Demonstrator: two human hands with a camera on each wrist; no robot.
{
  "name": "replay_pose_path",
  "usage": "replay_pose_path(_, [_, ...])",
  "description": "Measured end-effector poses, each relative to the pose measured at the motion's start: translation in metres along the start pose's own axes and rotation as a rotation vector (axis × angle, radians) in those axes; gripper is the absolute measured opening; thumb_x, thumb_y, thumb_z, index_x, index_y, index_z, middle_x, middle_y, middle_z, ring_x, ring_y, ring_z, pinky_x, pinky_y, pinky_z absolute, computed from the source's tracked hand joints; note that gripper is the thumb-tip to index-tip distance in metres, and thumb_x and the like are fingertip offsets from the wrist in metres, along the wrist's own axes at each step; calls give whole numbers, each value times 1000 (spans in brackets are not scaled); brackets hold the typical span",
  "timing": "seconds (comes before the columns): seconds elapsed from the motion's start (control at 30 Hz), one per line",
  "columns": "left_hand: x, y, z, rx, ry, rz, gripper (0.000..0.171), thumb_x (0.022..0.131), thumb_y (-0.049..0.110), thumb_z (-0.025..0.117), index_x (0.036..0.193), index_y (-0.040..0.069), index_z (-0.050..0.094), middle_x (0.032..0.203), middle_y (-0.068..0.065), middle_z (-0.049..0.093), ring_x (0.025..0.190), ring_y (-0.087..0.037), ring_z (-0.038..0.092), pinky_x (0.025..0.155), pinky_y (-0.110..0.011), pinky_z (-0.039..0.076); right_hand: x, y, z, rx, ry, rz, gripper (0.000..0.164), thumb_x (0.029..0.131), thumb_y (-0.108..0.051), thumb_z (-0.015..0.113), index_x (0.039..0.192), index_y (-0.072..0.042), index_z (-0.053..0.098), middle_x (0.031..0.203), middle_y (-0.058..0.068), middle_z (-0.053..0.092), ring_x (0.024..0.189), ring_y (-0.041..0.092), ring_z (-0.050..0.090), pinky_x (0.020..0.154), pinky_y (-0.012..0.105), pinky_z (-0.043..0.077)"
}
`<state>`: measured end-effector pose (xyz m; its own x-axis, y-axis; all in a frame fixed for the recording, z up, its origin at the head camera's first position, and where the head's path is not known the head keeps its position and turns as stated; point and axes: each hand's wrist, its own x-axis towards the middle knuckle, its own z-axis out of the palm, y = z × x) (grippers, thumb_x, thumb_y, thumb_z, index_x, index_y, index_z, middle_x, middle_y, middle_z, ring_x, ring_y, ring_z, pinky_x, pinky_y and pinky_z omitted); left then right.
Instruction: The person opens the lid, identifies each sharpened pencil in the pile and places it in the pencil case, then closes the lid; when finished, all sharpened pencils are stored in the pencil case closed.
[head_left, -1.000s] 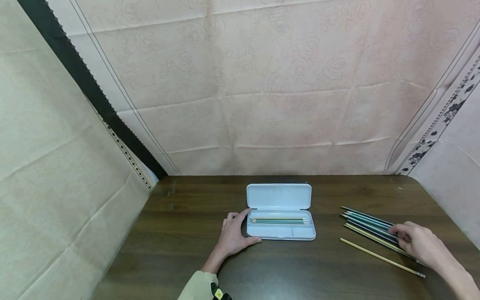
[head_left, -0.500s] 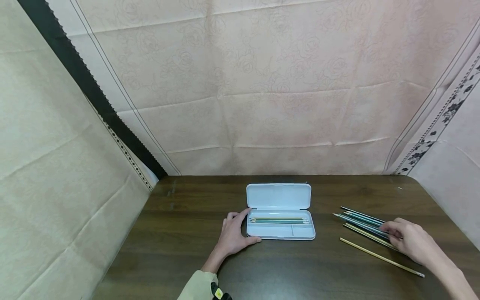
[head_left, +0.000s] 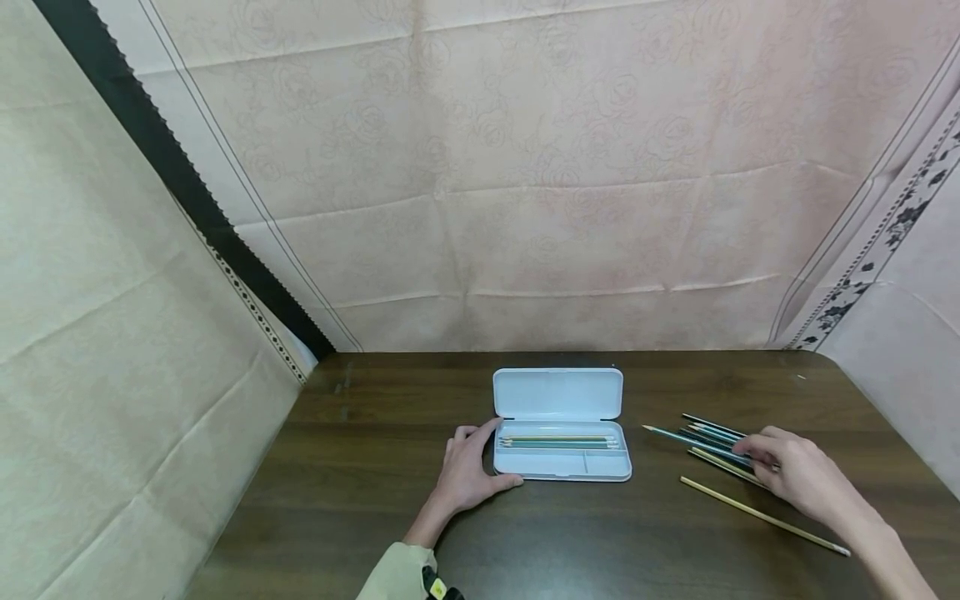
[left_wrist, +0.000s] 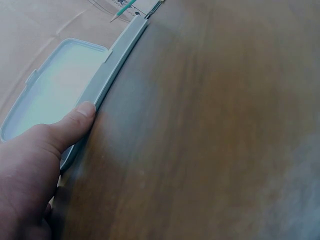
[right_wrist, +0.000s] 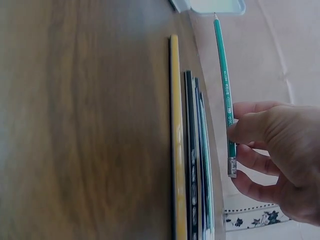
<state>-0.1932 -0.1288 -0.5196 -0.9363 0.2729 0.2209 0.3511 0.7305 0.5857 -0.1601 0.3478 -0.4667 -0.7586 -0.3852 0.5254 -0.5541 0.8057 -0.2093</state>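
Note:
My left hand (head_left: 467,471) holds the left end of a pale blue pencil case (head_left: 540,465), thumb along its front wall and fingers by the hinge corner. The case's lid (head_left: 558,393) stands raised at the back, and a few pencils (head_left: 557,442) lie in the long compartment. Over on the right, my right hand (head_left: 806,479) pinches a green pencil (right_wrist: 223,70) near its eraser end. It is lifted off the pile, its sharpened tip pointing left toward the case. Below it, several dark, green and yellow pencils (right_wrist: 192,165) lie side by side on the table.
A single yellow pencil (head_left: 765,515) lies apart, nearer the front of the brown wooden table (head_left: 600,542). Patterned cloth (head_left: 562,208) hangs behind the table and along both sides.
My right hand has drawn the green pencil out of the pile and moved it left and up, toward the case. The left hand and the case have stayed put.

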Motion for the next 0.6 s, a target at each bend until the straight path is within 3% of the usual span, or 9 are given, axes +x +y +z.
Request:
replay_pose_path(0.4, [0,0,0,7,6,6,95,74,60,82,151,18,45,131,-6,57,116,-27,43,91,-48,35,27,-24,19,31,-23,-40,42,64,13,80,89,-19,72,79,-16,52,67,0,46,52,28,39])
replay_pose_path(0.6, [0,1,0,-1,9,5,95,74,60,82,150,18,46,130,-6,57,114,-28,43,90,-48,36,43,-40,28,59,-95,-22,37,70,11,77,91,-19,73,82,-14,56,69,2,51,56,29,44])
